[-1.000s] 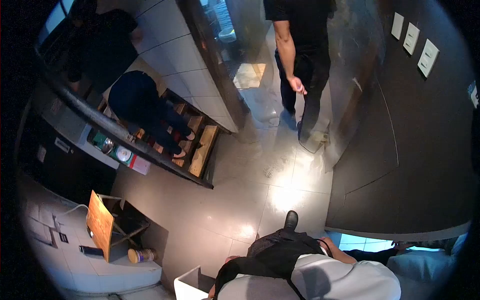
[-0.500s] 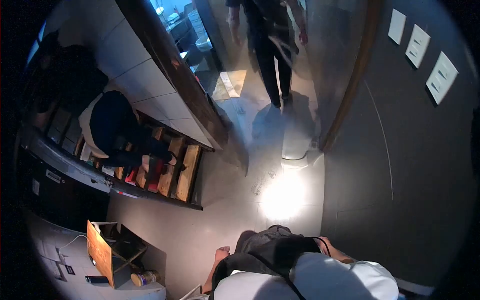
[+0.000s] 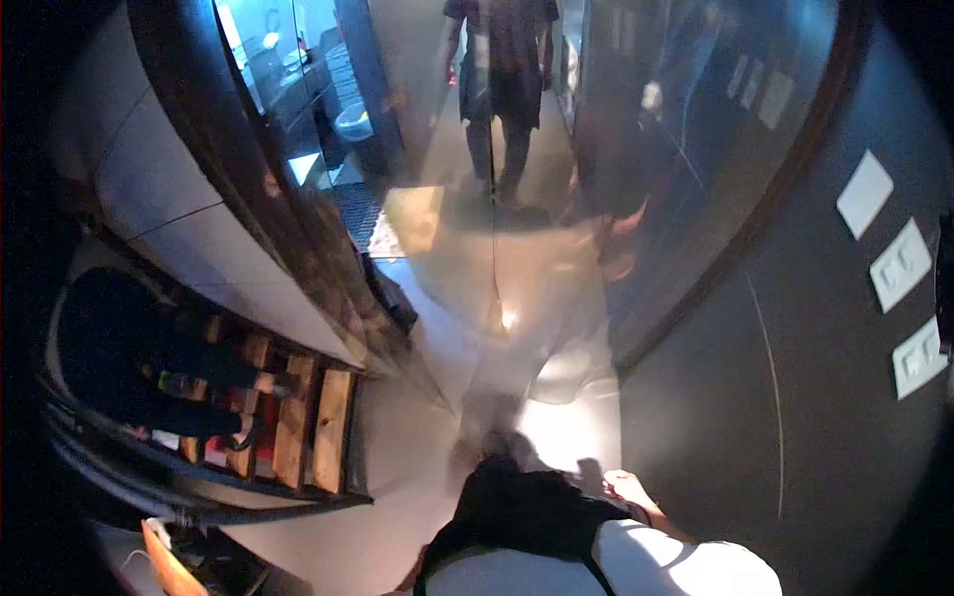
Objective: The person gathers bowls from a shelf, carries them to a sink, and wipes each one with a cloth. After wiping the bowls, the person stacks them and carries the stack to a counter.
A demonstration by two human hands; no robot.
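Low in the view, my right hand [image 3: 628,487] hangs beside the black apron [image 3: 537,507], over the brightly lit floor. Its fingers are curled in and nothing shows in them; it is nearest to the dark wall on the right. Only a sliver of skin on my left side [image 3: 413,570] shows at the bottom, beside the apron. The fingers of that hand are hidden. White sleeve cloth [image 3: 686,561] covers my right shoulder.
Shiny, see-through panels [image 3: 537,258] stand ahead, with a person [image 3: 499,89] in dark clothes seen in them. On the left another person [image 3: 129,358] is on wooden stairs [image 3: 333,427]. Switch plates [image 3: 902,263] are on the dark wall [image 3: 706,427]. A wooden board [image 3: 171,561] stands lower left.
My view has moved forward towards the panels. The stairs and board have shifted left and down. My left hand has dropped out of sight; my right hand has come into view.
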